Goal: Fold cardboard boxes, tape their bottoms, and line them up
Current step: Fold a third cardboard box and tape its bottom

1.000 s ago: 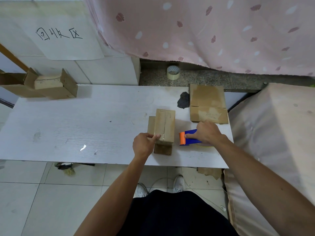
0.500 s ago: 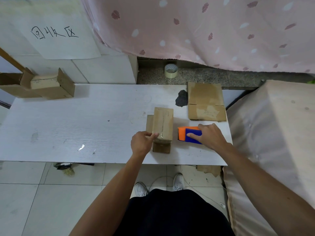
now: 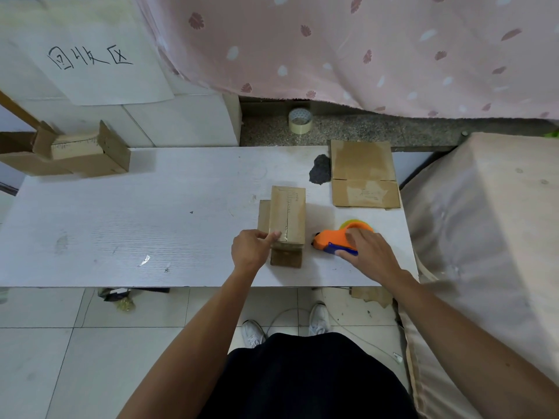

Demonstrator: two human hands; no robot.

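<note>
A small folded cardboard box [image 3: 287,214] stands bottom-up on the white table [image 3: 121,222], near its front right, with a tape seam running down its top face. My left hand [image 3: 252,251] pinches the box's near left corner, thumb on top. To the right of the box an orange and blue tape dispenser [image 3: 335,240] lies on the table. My right hand [image 3: 373,252] grips its blue handle, fingers over the top.
A flattened cardboard box [image 3: 363,173] lies at the table's back right, beside a dark patch [image 3: 320,173]. Another folded box [image 3: 81,152] sits at the far left corner. A spare tape roll [image 3: 300,120] stands on the stone ledge behind. A cloth-covered block [image 3: 484,237] borders the right.
My right hand has carried the tape dispenser away from the box to the right and turned it onto its side on the table. My left hand stays on the box.
</note>
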